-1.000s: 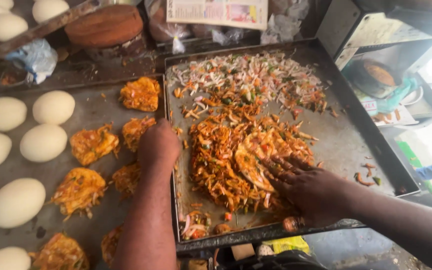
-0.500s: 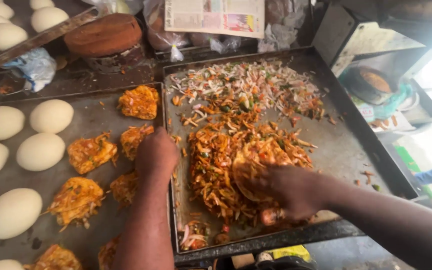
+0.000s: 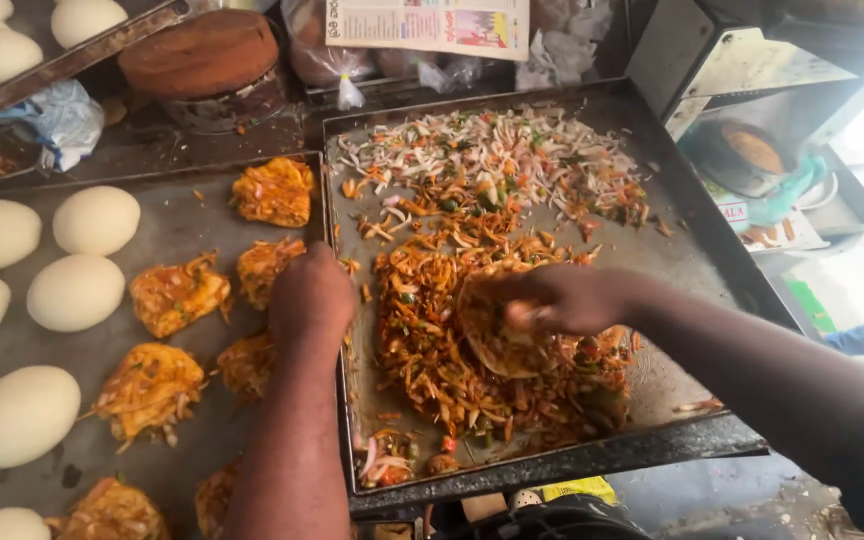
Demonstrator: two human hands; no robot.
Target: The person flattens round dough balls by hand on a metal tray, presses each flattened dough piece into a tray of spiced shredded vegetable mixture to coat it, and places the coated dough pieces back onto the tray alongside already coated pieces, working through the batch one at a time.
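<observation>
Fingers of the right hand (image 3: 562, 300) have closed on a flat patty (image 3: 497, 340) atop the spiced onion mix (image 3: 432, 340), while the left hand (image 3: 310, 298) stays fisted, empty.

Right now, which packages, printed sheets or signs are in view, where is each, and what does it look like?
Printed paper sheet: top centre, behind the tray; rectangular, white with coloured blocks.
Clear plastic bag: under that sheet, knotted.
Blue-white plastic bag: upper left, crumpled.
Printed sheet: right, under a bowl; white with red.
</observation>
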